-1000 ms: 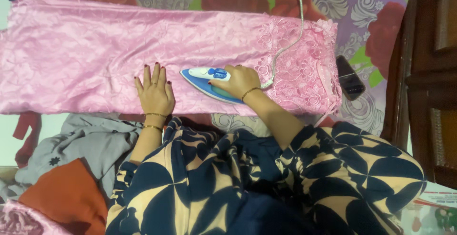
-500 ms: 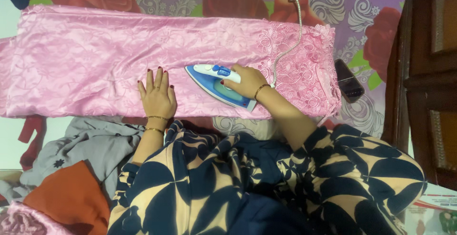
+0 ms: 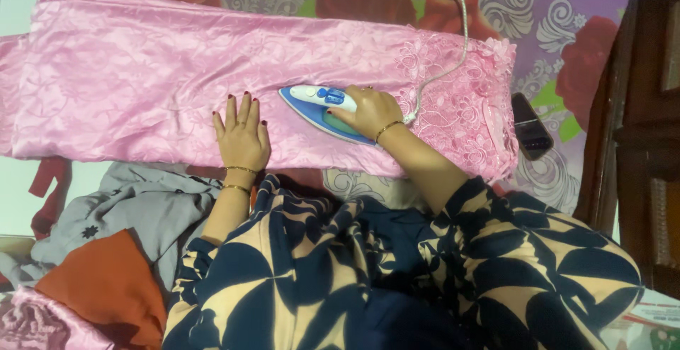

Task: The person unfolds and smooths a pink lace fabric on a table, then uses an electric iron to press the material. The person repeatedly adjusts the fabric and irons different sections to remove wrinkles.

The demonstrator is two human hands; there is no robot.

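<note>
Currently, right hand (image 3: 368,111) clamped on blue iron (image 3: 320,108), left hand (image 3: 243,137) flat, fingers apart, on pink cloth (image 3: 142,81)

Pink satin, blue iron, rose-print sheet

The cloth (image 3: 142,81) is glossy pink, with pink lace flowers at its end right of the iron (image 3: 322,109), which is blue and white. The sheet (image 3: 552,24) beyond the cloth is purple with red roses and white swirls. Below the cloth, the sleeves (image 3: 397,272) are navy and tan; a grey garment (image 3: 134,215) and orange one (image 3: 106,286) lie beside them.

black phone (image 3: 532,126), grey garment (image 3: 134,212), orange cloth (image 3: 106,286)
</note>
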